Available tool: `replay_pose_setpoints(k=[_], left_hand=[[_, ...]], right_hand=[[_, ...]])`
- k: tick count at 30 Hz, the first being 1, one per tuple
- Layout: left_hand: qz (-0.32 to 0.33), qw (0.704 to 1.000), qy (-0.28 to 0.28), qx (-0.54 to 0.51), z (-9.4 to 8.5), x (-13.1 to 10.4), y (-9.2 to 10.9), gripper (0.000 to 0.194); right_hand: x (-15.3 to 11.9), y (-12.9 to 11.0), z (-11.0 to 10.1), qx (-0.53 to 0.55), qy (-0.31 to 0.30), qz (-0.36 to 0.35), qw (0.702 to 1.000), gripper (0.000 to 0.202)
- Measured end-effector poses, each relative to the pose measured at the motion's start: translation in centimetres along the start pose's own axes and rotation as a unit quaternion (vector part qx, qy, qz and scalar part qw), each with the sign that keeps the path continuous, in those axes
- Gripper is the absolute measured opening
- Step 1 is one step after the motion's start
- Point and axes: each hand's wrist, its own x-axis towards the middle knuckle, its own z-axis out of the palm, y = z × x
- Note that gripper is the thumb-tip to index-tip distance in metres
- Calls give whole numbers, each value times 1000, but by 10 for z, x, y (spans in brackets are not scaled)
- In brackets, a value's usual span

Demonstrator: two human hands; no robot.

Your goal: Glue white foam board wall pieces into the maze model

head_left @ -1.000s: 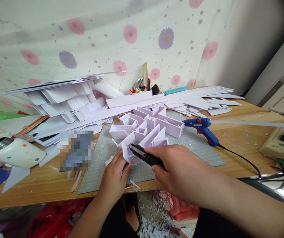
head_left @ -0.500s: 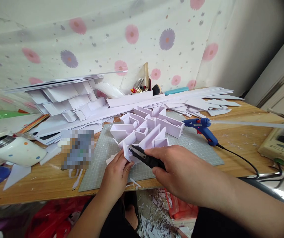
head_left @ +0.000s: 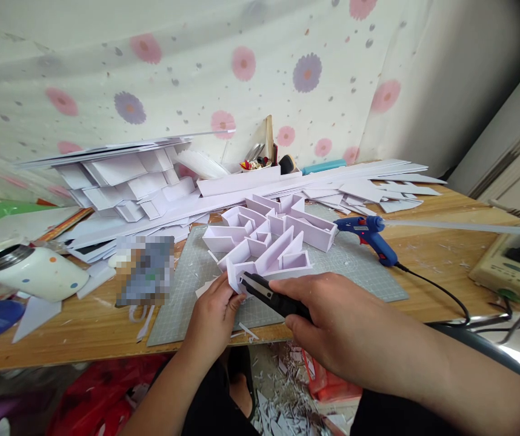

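A white foam-board structure (head_left: pixel 279 247) made of joined upright strips stands on a grey-green cutting mat (head_left: pixel 173 315). At its near left corner, my left hand (head_left: pixel 214 312) pinches the board between thumb and fingers. My right hand (head_left: pixel 328 309) is wrapped round a black utility knife (head_left: pixel 276 297), whose front end is at the inner side of that same corner. The blade tip is too small to make out. To the right of the structure, a blue glue gun (head_left: pixel 371 238) lies with its nozzle beside the board wall.
Behind are stacked white board pieces (head_left: pixel 119 181), long strips and offcuts (head_left: pixel 364 191). On the left are a dotted white bottle (head_left: pixel 42 272) and a blurred-out object (head_left: pixel 146 271). A power strip (head_left: pixel 514 260) with cables sits at the right edge. Scraps litter the floor.
My right hand and the knife have shifted slightly right and down, away from the corner piece. My left hand keeps its grip. The view has moved a little.
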Motion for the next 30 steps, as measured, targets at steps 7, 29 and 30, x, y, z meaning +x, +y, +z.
replay_pose_setpoints(k=[7, 29, 30], left_hand=[[-5, 1000, 1, -12, -1, 1, 1, 24], [-27, 1000, -8, -13, -2, 1, 2, 25], [-27, 1000, -7, -12, -2, 1, 2, 25]], right_hand=[[-5, 0, 1, 9, -16, 0, 1000, 18], [-19, 5, 7, 56, -17, 15, 998, 23], [-19, 5, 7, 56, -17, 15, 998, 24]])
